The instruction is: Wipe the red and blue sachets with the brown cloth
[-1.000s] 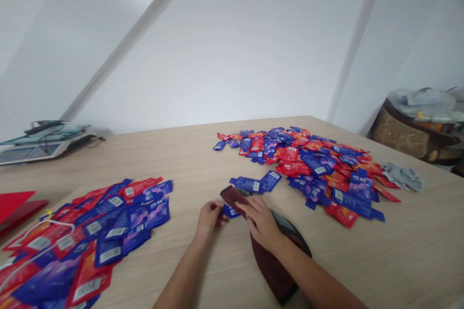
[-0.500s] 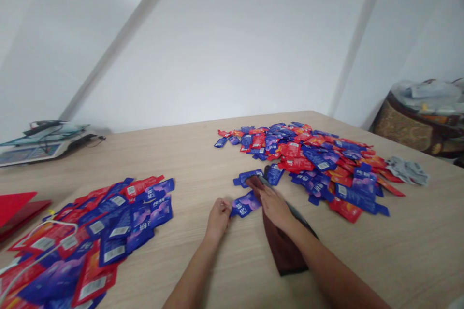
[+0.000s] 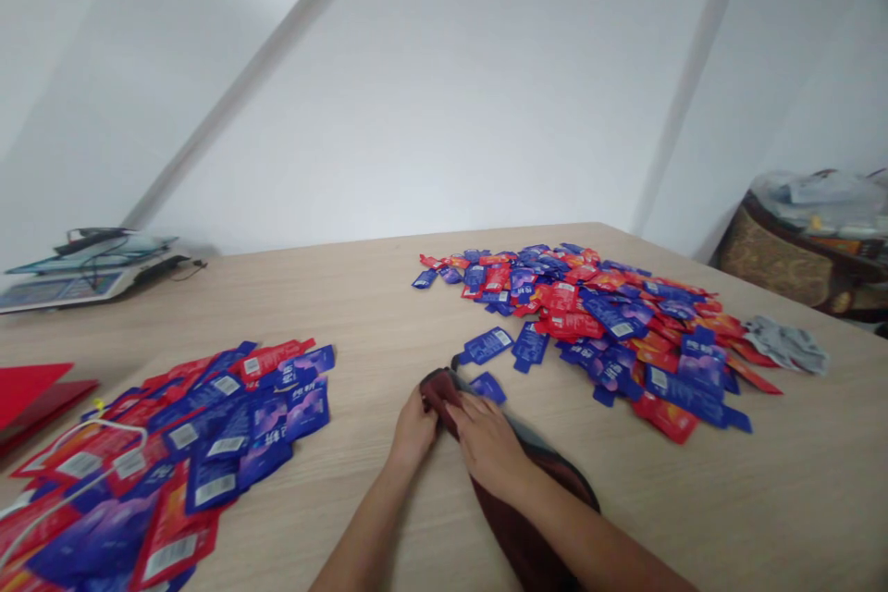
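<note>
My right hand (image 3: 489, 444) presses down on a dark brown cloth (image 3: 510, 532) with black edging and a grey underside, fingers bent over it. At the cloth's far left end is my left hand (image 3: 413, 435), closed, its fingertips tucked behind the fold, so what they grip is hidden. From under the cloth pokes the corner of a blue packet (image 3: 488, 387); the remainder is covered. Just beyond the cloth lie two more blue packets, one (image 3: 489, 345) near its dark tip and another (image 3: 531, 347) to the right.
A large heap of red and blue packets (image 3: 565, 310) spreads at the back right, with a grey crumpled cloth (image 3: 787, 344) beside it. Another pile (image 3: 228, 435) lies at left, crossed by a white cord. Red folder-like sheets (image 3: 34, 402) and a scale (image 3: 90, 282) stand farther left.
My right hand has slid the cloth leftward over most of the blue packet, up to my left hand. My left fingers, earlier seen pinching the packet's end, are now partly behind the cloth.
</note>
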`<state>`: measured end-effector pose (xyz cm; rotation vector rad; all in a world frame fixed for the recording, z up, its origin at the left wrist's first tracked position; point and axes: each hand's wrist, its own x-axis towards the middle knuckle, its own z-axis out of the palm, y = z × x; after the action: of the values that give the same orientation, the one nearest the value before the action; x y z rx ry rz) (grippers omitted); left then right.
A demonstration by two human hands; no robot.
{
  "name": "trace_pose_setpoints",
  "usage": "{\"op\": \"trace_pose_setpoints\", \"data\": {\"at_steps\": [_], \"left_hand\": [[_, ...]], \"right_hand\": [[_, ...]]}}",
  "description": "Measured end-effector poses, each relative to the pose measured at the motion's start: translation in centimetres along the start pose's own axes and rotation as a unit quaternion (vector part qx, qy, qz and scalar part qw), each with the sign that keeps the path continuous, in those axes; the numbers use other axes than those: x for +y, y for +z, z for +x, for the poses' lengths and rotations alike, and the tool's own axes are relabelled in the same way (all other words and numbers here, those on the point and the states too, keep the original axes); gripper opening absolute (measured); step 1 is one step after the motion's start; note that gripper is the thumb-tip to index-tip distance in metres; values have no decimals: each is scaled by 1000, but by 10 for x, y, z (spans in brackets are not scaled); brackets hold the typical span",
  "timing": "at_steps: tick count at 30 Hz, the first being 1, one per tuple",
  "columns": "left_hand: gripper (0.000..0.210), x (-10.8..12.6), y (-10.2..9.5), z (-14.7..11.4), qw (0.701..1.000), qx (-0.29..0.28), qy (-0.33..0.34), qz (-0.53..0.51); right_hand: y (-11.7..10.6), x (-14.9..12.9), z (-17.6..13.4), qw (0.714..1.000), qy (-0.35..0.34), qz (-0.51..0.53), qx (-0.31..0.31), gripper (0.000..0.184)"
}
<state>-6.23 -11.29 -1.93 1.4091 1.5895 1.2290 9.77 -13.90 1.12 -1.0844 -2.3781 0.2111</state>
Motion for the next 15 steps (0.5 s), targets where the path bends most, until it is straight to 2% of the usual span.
{"op": "trace_pose_setpoints", "data": {"at_steps": [2,6,9,12,15], "left_hand": [[11,1,-1,0,1000,-22,-6,-17],[20,4,-2,-2,996,-44,-51,-56],[22,6,-4,-2,993,-63,-66,-78],[18,7,-4,-2,994,-68,-48,-75],[13,8,-3,-1,997,-52,-17,-57]], "right_hand": [[-2,12,6,999,36,-13,6,52],[-13,65,9,989,132,-33,53,45],[-20,85,4,984,151,-29,85,44],[-21,65,-1,989,109,-12,101,46],[-13,24,-4,999,27,0,44,53]]}}
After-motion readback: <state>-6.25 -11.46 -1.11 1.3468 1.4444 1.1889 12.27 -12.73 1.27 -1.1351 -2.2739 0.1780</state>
